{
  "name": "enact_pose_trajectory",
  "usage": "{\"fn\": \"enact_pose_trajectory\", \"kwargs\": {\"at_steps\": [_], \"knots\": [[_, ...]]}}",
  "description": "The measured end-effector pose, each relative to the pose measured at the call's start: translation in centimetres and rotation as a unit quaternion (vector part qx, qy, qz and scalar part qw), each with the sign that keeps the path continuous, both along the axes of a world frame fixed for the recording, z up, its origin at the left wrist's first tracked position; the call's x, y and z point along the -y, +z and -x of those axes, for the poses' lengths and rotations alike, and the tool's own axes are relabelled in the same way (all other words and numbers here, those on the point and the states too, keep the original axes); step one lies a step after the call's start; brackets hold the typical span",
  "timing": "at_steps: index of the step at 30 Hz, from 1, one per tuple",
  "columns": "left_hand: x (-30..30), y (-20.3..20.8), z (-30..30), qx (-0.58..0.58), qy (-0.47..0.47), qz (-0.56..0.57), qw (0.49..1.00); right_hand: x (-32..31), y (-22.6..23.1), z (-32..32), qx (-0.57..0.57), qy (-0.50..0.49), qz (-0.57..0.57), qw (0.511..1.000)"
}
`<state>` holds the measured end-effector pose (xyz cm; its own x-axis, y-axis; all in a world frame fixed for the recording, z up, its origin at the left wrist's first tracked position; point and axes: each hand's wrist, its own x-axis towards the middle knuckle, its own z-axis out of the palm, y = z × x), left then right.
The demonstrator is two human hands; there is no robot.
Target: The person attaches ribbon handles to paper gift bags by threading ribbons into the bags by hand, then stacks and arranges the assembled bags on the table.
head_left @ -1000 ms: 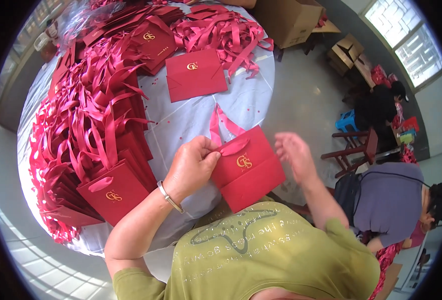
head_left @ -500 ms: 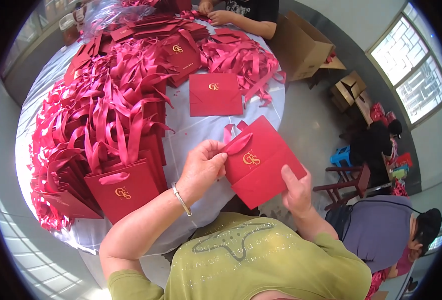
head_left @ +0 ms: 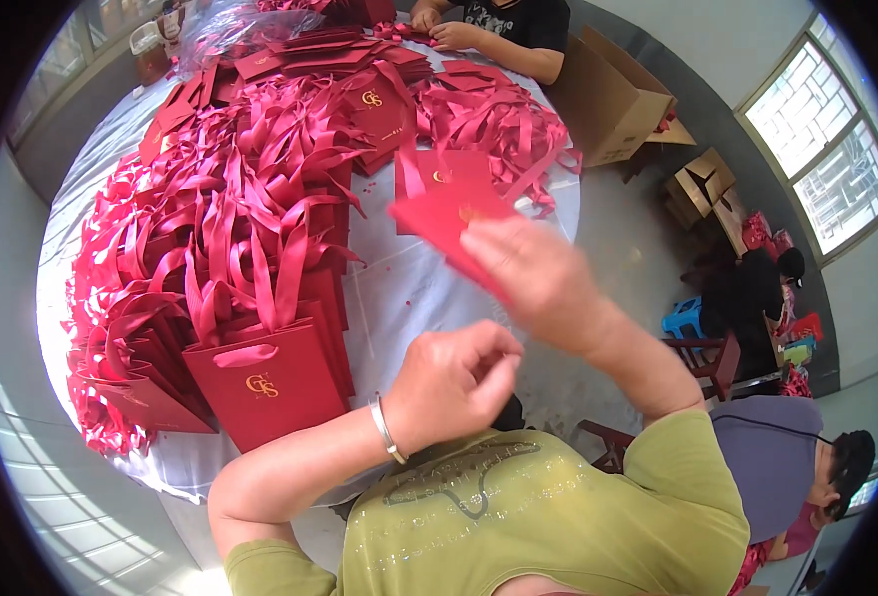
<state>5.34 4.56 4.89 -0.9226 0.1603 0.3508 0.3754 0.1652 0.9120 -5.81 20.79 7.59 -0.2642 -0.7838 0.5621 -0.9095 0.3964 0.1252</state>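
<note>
Centrally, the right hand (head_left: 543, 273) grips a tilted red gift bag (head_left: 444, 221), just above the middle of the frame, where it partly covers a flat bag (head_left: 471, 171) lying on the white tablecloth (head_left: 384, 323). Below, the left hand (head_left: 454, 382) is narrow, curled into a loose fist. Ribbon-handled bags (head_left: 270, 402) crowd the left of the frame.

Seen from the table's (head_left: 389, 298) centre, paper bags (head_left: 265, 392) run from 7 o'clock round to 12, ribbons (head_left: 489, 124) heaped at 2; off its edge, a carton (head_left: 606, 104) stands at 2, a stool (head_left: 684, 318) at 3.
</note>
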Motion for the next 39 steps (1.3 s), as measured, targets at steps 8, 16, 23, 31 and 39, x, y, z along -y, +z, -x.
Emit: {"fn": "enact_pose_trajectory", "kwargs": {"at_steps": [8, 16, 23, 31, 39], "knots": [[0.4, -1.4, 1.8, -0.123, 0.115, 0.094, 0.981, 0.7, -7.4, -5.2, 0.189, -0.006, 0.029, 0.982], [2.4, -3.6, 3.6, -0.106, 0.187, 0.416, 0.884, 0.7, -6.3, -7.9, 0.182, 0.067, -0.021, 0.981], [2.0, -4.4, 3.4, -0.013, 0.133, 0.516, 0.846, -2.6, -6.5, -1.1, 0.317, 0.082, 0.169, 0.930], [2.0, -4.1, 3.3, -0.102, 0.127, 0.451, 0.878, -5.8, -8.9, 12.6, 0.066, -0.078, 0.046, 0.994], [2.2, -4.1, 3.9, -0.074, 0.118, 0.395, 0.908, -6.4, -8.3, 12.8, 0.074, -0.072, -0.018, 0.994]]}}
